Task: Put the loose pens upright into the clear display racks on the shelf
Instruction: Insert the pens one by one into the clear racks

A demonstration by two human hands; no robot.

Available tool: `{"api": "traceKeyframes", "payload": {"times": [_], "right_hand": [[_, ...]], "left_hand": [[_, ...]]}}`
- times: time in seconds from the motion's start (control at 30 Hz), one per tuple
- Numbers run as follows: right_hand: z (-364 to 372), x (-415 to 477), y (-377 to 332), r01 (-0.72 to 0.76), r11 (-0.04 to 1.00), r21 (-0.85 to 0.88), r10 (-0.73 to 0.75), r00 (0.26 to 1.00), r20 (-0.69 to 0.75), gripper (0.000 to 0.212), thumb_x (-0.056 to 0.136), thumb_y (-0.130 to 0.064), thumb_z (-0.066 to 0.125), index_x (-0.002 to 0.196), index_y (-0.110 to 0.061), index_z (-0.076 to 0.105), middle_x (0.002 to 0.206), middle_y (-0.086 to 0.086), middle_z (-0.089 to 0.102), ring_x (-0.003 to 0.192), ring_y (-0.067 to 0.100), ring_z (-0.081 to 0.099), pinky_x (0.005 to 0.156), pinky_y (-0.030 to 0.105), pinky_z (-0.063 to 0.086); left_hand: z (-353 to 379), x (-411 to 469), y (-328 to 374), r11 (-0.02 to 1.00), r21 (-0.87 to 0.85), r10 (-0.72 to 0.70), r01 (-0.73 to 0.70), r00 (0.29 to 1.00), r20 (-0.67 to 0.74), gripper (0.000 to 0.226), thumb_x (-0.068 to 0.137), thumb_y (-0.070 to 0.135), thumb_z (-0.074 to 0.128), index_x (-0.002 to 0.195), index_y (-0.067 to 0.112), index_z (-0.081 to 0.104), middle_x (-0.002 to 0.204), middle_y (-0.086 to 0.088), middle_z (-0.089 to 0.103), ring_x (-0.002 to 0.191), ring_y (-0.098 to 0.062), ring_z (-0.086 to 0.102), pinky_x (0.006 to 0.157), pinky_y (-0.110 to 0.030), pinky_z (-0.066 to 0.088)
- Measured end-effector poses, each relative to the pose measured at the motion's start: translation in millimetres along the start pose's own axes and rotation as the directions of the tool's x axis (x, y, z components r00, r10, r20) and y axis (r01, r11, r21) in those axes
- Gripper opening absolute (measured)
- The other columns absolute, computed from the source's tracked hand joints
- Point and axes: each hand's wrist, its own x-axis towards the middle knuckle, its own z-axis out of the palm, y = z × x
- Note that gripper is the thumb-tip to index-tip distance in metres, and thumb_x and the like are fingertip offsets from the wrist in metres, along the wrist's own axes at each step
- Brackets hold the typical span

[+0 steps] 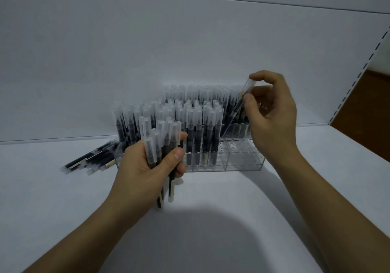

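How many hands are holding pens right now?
2. The left hand grips a bundle of pens before the clear rack; the right hand pinches a single tilted pen over its empty right end.

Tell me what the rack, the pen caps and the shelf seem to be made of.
Rack: clear rigid plastic, probably acrylic; glossy see-through walls with bright edges.
Pen caps: frosted translucent plastic; the dark tips show dimly through them.
Shelf: smooth matt white board, perhaps painted metal or laminate; the look leaves that open.
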Motion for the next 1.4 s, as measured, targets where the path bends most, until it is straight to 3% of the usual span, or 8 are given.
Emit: {"api": "traceKeyframes", "payload": {"times": [0.23,0.57,0.77,0.9,1.0,1.13,1.3,1.4], "right_hand": [[-1,1,6,-0.007,1.0,-0.024,0.01,0.996,0.091,0.031,0.1,-0.004,0.062,0.122,-0.025,0.06,0.088,-0.004,0.065,0.08,0.017,0.064,0.069,0.03,0.053],[5,-5,11,0.009,0.989,-0.146,0.034,0.955,0.294,0.037,0.099,-0.004,0.064,0.118,-0.034,0.057,0.087,-0.004,0.063,0.08,0.011,0.061,0.07,0.016,0.048],[5,-8,12,0.02,0.979,-0.202,0.051,0.938,0.342,0.034,0.099,-0.007,0.065,0.121,-0.032,0.058,0.094,-0.006,0.062,0.087,0.013,0.061,0.076,0.028,0.055],[8,-9,-1,0.074,0.991,-0.107,-0.053,0.982,0.179,0.032,0.095,-0.001,0.066,0.117,-0.023,0.06,0.104,0.002,0.062,0.09,0.016,0.062,0.072,0.03,0.055],[8,-12,-15,0.154,0.988,-0.024,-0.15,0.982,0.118,0.025,0.094,0.001,0.065,0.109,-0.019,0.06,0.094,0.001,0.064,0.081,0.021,0.062,0.063,0.037,0.051],[17,-25,-28,0.054,0.986,0.158,-0.097,0.956,0.277,0.023,0.094,-0.004,0.066,0.112,-0.018,0.062,0.097,0.001,0.068,0.077,0.028,0.066,0.06,0.05,0.054],[28,-37,-30,-0.124,0.956,0.267,-0.007,0.896,0.443,0.032,0.094,0.001,0.07,0.12,-0.015,0.061,0.096,0.008,0.071,0.087,0.023,0.07,0.063,0.039,0.056],[33,-41,-32,-0.177,0.931,0.319,0.011,0.888,0.46,0.032,0.093,0.004,0.07,0.118,-0.013,0.061,0.094,0.014,0.073,0.085,0.03,0.072,0.059,0.049,0.055]], "left_hand": [[0,1,2,1.0,-0.012,-0.028,0.027,0.998,-0.06,0.028,0.079,0.029,0.065,0.103,0.015,0.069,0.07,-0.01,0.073,0.066,-0.019,0.072,0.063,-0.022,0.058],[3,0,5,0.99,-0.12,-0.078,0.071,0.995,-0.057,0.025,0.079,0.024,0.065,0.101,0.012,0.068,0.078,-0.013,0.076,0.074,-0.024,0.076,0.062,-0.023,0.059],[3,0,5,0.984,-0.159,-0.086,0.076,0.994,-0.062,0.025,0.077,0.023,0.065,0.099,0.011,0.068,0.078,-0.01,0.075,0.073,-0.026,0.076,0.06,-0.025,0.06],[2,1,5,0.982,-0.175,-0.08,0.068,0.995,-0.062,0.026,0.076,0.025,0.065,0.098,0.011,0.067,0.078,-0.008,0.075,0.072,-0.027,0.076,0.059,-0.026,0.06],[2,1,5,0.983,-0.175,-0.069,0.058,0.996,-0.056,0.027,0.075,0.026,0.066,0.096,0.009,0.066,0.08,-0.009,0.074,0.072,-0.028,0.076,0.059,-0.027,0.06],[3,1,4,0.986,-0.153,-0.069,0.062,0.997,-0.038,0.025,0.077,0.025,0.065,0.095,0.008,0.065,0.083,-0.009,0.076,0.071,-0.027,0.076,0.059,-0.026,0.059],[4,2,3,0.992,-0.125,-0.022,0.02,1.0,-0.014,0.019,0.082,0.019,0.065,0.092,0.003,0.065,0.079,-0.012,0.074,0.069,-0.028,0.075,0.058,-0.026,0.059],[5,2,1,0.994,-0.109,-0.001,0.002,1.0,0.011,0.018,0.084,0.018,0.065,0.093,0.003,0.066,0.081,-0.011,0.075,0.07,-0.026,0.075,0.058,-0.025,0.059]]}}
